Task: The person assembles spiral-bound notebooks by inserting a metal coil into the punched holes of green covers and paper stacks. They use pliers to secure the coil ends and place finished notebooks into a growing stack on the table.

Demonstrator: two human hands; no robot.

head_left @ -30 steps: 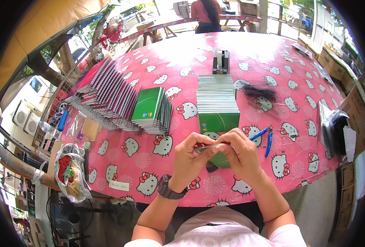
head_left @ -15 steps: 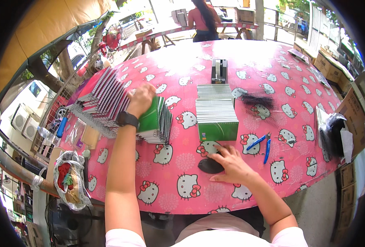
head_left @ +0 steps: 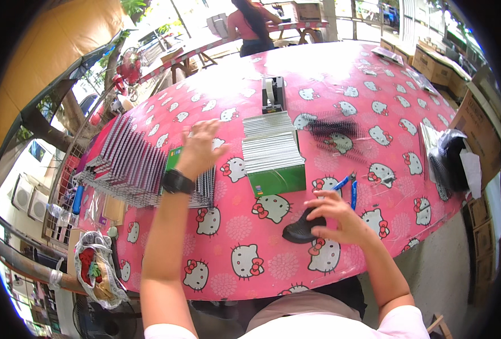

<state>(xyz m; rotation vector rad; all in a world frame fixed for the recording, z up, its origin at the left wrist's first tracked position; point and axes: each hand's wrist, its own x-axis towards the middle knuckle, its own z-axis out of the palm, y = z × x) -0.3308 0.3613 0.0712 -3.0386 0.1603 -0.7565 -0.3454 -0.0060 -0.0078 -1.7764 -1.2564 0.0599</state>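
Observation:
My left hand [head_left: 199,150], with a black watch on its wrist, is open with its fingers spread above a stack of green-covered spiral notebooks [head_left: 206,189]. It partly hides them, and I see nothing held in it. My right hand [head_left: 341,219] curves its fingers and thumb loosely around one end of a black, rounded object [head_left: 302,227], whose kind I cannot make out. In front of me stands a block of green-covered notebooks [head_left: 277,179], their white edges up. Blue-handled pliers [head_left: 352,192] lie just beyond my right hand.
Purple-covered spiral notebooks [head_left: 131,164] are piled at the left. A black tape dispenser [head_left: 273,95] stands behind the middle block. Loose black spiral wires [head_left: 335,129] lie to its right. A plastic bag [head_left: 96,268] hangs by the left edge. Another person [head_left: 252,25] is at a far table.
The view has shifted. My right hand and the black object have moved right, away from the front of the notebook block. My left hand's fingers have spread above the green notebooks.

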